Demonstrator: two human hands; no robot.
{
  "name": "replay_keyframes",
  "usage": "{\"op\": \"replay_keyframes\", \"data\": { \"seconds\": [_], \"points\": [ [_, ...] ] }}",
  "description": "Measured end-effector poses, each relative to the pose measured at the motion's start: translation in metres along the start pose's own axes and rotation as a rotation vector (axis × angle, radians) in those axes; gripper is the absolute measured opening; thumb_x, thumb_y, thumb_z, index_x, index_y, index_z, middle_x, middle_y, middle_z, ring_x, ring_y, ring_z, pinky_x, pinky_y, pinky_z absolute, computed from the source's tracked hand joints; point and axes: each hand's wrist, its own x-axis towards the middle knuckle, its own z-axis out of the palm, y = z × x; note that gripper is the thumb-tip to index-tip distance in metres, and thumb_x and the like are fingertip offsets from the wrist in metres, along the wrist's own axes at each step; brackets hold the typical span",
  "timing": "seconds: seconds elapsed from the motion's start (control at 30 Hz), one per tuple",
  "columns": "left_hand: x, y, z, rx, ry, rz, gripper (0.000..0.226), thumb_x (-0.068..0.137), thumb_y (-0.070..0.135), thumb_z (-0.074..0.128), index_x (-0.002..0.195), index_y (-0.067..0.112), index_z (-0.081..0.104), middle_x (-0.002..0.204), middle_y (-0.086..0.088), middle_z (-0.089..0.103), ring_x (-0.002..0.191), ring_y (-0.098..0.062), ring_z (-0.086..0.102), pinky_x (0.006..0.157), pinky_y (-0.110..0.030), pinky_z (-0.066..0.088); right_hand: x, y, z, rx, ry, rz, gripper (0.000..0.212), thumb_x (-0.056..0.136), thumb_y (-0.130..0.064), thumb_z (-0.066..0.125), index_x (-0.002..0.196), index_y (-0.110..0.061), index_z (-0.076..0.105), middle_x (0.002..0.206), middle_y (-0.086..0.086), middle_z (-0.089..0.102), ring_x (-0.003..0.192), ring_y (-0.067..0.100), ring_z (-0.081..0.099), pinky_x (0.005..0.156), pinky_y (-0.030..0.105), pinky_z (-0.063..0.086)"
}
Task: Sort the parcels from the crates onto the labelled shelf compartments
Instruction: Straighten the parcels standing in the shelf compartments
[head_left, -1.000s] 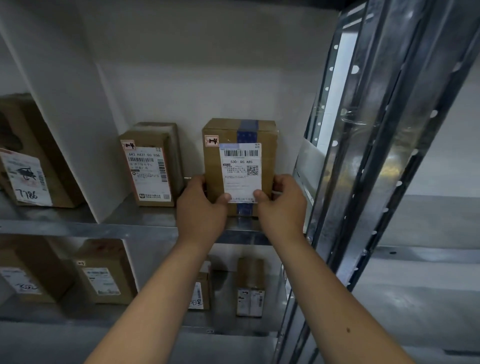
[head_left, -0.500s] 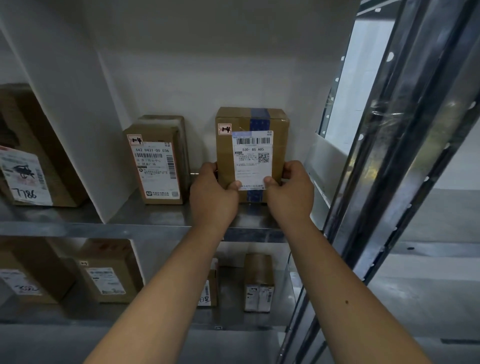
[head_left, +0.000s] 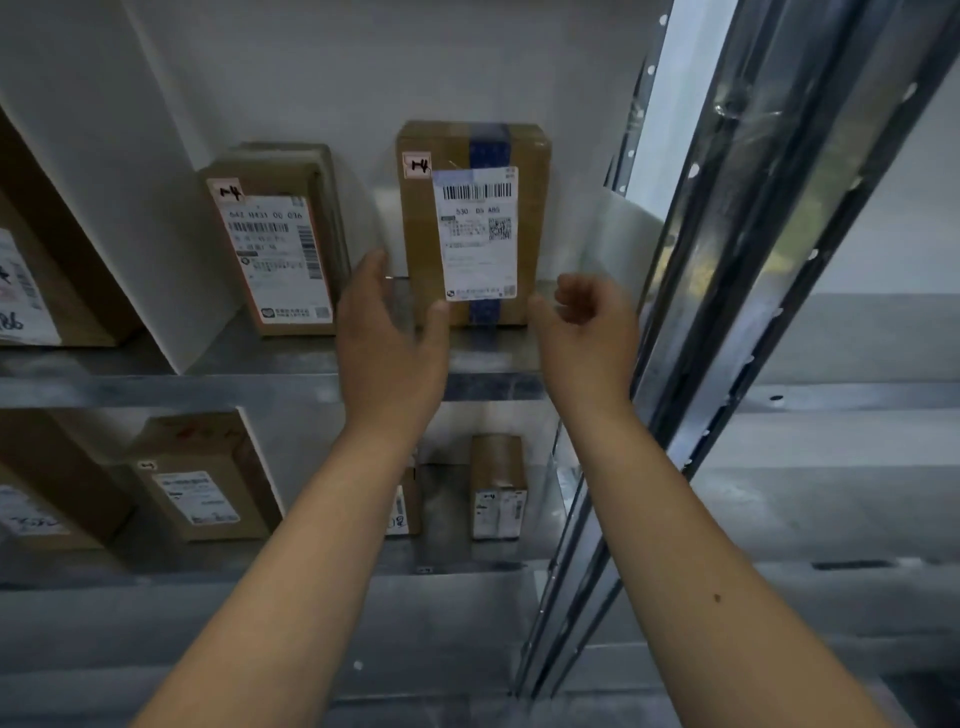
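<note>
At the far left of the upper shelf stands a large brown box (head_left: 78, 270), cut off by the frame edge, with a white label on its front. A white divider panel (head_left: 104, 197) separates it from the next compartment to the right. In that compartment a labelled parcel (head_left: 275, 249) stands upright toward the back wall, with a small tag in its top left corner.

Right of it, the left hand (head_left: 389, 338) is raised with its fingers straight and spread, holding nothing. Its thumb tip lies in front of the lower left corner of the blue-taped parcel (head_left: 472, 223); whether it touches cannot be told. This parcel stands upright on the metal shelf ledge (head_left: 234, 387), in the same compartment as the labelled parcel but apart from it, label facing out.

The right hand (head_left: 587, 332) hovers just beside the parcel's lower right corner, fingers loosely curled and holding nothing. Right of it runs a steel upright (head_left: 727, 312). On the shelf below stand more small parcels (head_left: 498, 486).
</note>
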Motion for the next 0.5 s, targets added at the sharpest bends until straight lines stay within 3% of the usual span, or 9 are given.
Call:
{"op": "replay_keyframes", "data": {
  "seconds": [0.1,0.17,0.37,0.5],
  "points": [
    [-0.045,-0.020,-0.008,-0.054,0.001,0.170,0.047,0.094,0.020,0.074,0.137,0.026,0.055,0.125,-0.001,0.064,0.109,-0.010,0.065,0.091,-0.025,0.056,-0.037,0.013,-0.013,0.025,-0.013,-0.045,0.015,0.090,-0.018,0.077,0.095,-0.028,0.067,0.092,-0.010,0.068,0.086,0.004,0.065,0.081,0.021,0.054],
    [-0.069,-0.041,-0.002,-0.056,-0.091,0.146,0.041,0.094,0.022,0.073,0.131,0.030,0.057,0.117,0.000,0.066,0.099,-0.011,0.068,0.081,-0.026,0.058,-0.059,0.027,-0.016,0.030,-0.024,-0.059,0.016,0.089,-0.014,0.076,0.092,-0.027,0.068,0.090,-0.008,0.070,0.083,0.005,0.067,0.077,0.021,0.055],
    [-0.129,-0.107,0.024,-0.002,-0.278,-0.044,0.040,0.094,0.020,0.075,0.132,0.023,0.063,0.120,0.002,0.068,0.104,-0.007,0.069,0.089,-0.025,0.056,-0.111,0.108,-0.007,-0.055,-0.139,0.153,0.022,0.088,-0.018,0.078,0.103,-0.028,0.067,0.106,-0.005,0.072,0.097,0.010,0.069,0.091,0.037,0.059],
    [-0.158,-0.148,0.040,0.018,-0.352,-0.202,0.033,0.094,0.016,0.075,0.115,0.038,0.061,0.103,0.024,0.064,0.097,-0.002,0.064,0.087,-0.017,0.052,-0.137,0.172,0.003,-0.121,-0.146,0.252,0.036,0.090,-0.020,0.078,0.124,-0.017,0.068,0.116,-0.003,0.071,0.107,0.011,0.067,0.098,0.028,0.055]
  ]
}}
